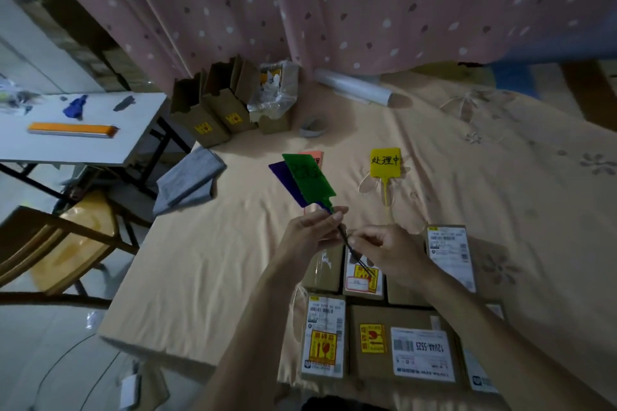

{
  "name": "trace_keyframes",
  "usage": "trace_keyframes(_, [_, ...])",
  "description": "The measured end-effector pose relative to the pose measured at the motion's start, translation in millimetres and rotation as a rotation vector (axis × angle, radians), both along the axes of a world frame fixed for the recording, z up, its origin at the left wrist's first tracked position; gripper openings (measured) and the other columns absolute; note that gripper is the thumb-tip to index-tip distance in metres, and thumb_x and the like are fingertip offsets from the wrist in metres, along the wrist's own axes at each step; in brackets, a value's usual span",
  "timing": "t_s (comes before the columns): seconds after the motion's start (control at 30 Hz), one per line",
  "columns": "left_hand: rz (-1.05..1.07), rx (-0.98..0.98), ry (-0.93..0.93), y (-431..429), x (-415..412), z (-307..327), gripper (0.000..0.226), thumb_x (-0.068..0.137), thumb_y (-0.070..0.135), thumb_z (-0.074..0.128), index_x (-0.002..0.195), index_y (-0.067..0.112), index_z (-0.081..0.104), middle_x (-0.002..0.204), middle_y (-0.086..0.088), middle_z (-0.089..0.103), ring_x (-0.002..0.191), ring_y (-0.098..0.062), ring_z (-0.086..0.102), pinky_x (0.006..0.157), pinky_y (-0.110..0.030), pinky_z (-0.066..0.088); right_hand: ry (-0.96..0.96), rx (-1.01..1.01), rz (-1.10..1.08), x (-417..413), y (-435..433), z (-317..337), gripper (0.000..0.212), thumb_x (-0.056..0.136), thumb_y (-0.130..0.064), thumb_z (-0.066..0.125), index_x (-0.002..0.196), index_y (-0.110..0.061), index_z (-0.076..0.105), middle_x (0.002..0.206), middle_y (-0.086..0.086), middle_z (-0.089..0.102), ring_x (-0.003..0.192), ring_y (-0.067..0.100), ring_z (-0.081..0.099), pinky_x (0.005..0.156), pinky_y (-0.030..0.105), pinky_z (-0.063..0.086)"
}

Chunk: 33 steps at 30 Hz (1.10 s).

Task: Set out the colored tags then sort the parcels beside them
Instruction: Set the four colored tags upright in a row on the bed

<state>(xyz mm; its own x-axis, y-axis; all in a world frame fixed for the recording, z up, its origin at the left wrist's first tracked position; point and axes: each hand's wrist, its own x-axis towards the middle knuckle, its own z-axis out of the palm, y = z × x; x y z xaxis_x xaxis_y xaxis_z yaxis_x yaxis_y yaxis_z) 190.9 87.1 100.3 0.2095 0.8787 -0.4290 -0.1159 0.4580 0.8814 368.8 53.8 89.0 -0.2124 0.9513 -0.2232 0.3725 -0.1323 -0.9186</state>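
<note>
My left hand pinches the stems of a green tag and a purple tag fanned upward above the bed. My right hand pinches their thin tails lower down. A yellow tag with black writing lies flat on the peach bedsheet, its tail pointing toward me. A pink tag lies mostly hidden behind the green one. Several cardboard parcels, such as one with a white label and another, lie packed together near me under my forearms.
Open cardboard boxes and a plastic-lined box stand at the bed's far left. A folded grey cloth lies at the bed's left edge. A white table, a wooden chair and a pink curtain surround the bed.
</note>
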Motion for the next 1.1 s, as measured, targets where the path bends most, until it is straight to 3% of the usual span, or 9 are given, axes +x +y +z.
trace_keyframes(0.07, [0.005, 0.024, -0.013, -11, 5, 6, 0.026, 0.094, 0.013, 0.065, 0.117, 0.004, 0.072, 0.094, -0.019, 0.066, 0.092, -0.03, 0.062, 0.081, -0.028, 0.06, 0.01, 0.021, -0.017, 2, -10, 5, 0.018, 0.096, -0.021, 0.065, 0.086, -0.01, 0.076, 0.058, -0.004, 0.061, 0.055, 0.002, 0.049, 0.057, 0.024, 0.039])
trace_keyframes(0.23, [0.044, 0.085, -0.023, -37, 20, 15, 0.018, 0.089, 0.01, 0.07, 0.105, 0.005, 0.076, 0.085, -0.018, 0.071, 0.087, -0.032, 0.063, 0.093, -0.044, 0.056, 0.017, 0.067, -0.097, 6, -45, 19, 0.015, 0.096, -0.014, 0.063, 0.087, -0.008, 0.073, 0.066, -0.002, 0.069, 0.062, 0.007, 0.062, 0.065, 0.028, 0.049])
trace_keyframes(0.33, [0.075, 0.117, 0.001, -59, 33, 15, 0.024, 0.088, 0.012, 0.072, 0.101, -0.008, 0.072, 0.078, -0.012, 0.072, 0.076, -0.024, 0.066, 0.08, -0.034, 0.06, -0.031, 0.114, -0.158, 10, -72, 29, 0.016, 0.097, -0.016, 0.062, 0.086, -0.01, 0.07, 0.071, 0.004, 0.072, 0.068, 0.018, 0.068, 0.063, 0.028, 0.05])
trace_keyframes(0.47, [0.071, 0.153, 0.056, -92, 43, 17, 0.026, 0.091, 0.017, 0.07, 0.094, -0.009, 0.073, 0.077, -0.013, 0.072, 0.069, -0.018, 0.066, 0.071, -0.028, 0.059, -0.094, 0.095, -0.173, 14, -111, 38, 0.015, 0.102, -0.019, 0.058, 0.09, -0.013, 0.067, 0.072, -0.002, 0.073, 0.055, -0.001, 0.063, 0.054, 0.016, 0.043])
trace_keyframes(0.7, [-0.091, 0.124, 0.008, -135, 71, 38, 0.016, 0.098, 0.014, 0.059, 0.104, 0.0, 0.067, 0.075, -0.007, 0.068, 0.071, -0.017, 0.067, 0.072, -0.024, 0.059, -0.184, 0.106, -0.249, 43, -168, 53, 0.016, 0.095, -0.034, 0.058, 0.08, -0.031, 0.063, 0.076, -0.003, 0.077, 0.072, 0.022, 0.072, 0.071, 0.049, 0.059])
trace_keyframes(0.77, [-0.112, 0.138, 0.009, -145, 84, 45, 0.014, 0.099, 0.014, 0.059, 0.101, 0.004, 0.068, 0.074, -0.004, 0.07, 0.07, -0.015, 0.068, 0.077, -0.027, 0.058, -0.182, 0.119, -0.277, 54, -178, 59, 0.013, 0.093, -0.033, 0.057, 0.081, -0.031, 0.062, 0.079, 0.0, 0.078, 0.071, 0.016, 0.073, 0.069, 0.045, 0.06])
trace_keyframes(0.87, [-0.162, 0.16, 0.029, -157, 103, 47, 0.015, 0.099, 0.019, 0.059, 0.099, 0.01, 0.071, 0.085, -0.007, 0.071, 0.077, -0.018, 0.069, 0.081, -0.032, 0.057, -0.15, 0.114, -0.303, 72, -193, 70, 0.006, 0.098, -0.013, 0.056, 0.094, -0.011, 0.06, 0.084, 0.01, 0.077, 0.059, 0.004, 0.068, 0.057, 0.025, 0.053])
trace_keyframes(0.97, [-0.175, 0.182, 0.047, -162, 123, 47, 0.015, 0.098, 0.02, 0.061, 0.096, 0.015, 0.074, 0.084, -0.006, 0.071, 0.08, -0.02, 0.068, 0.091, -0.039, 0.057, -0.212, 0.138, -0.309, 95, -198, 73, 0.006, 0.095, -0.021, 0.057, 0.094, -0.018, 0.062, 0.08, 0.002, 0.079, 0.07, 0.024, 0.073, 0.066, 0.04, 0.058])
trace_keyframes(1.1, [-0.196, 0.212, 0.074, -165, 162, 54, 0.014, 0.098, 0.016, 0.06, 0.098, 0.011, 0.073, 0.084, -0.006, 0.07, 0.074, -0.018, 0.068, 0.085, -0.035, 0.057, -0.215, 0.147, -0.317, 133, -192, 70, 0.012, 0.092, -0.029, 0.057, 0.081, -0.03, 0.063, 0.074, -0.01, 0.078, 0.071, 0.017, 0.075, 0.073, 0.046, 0.062])
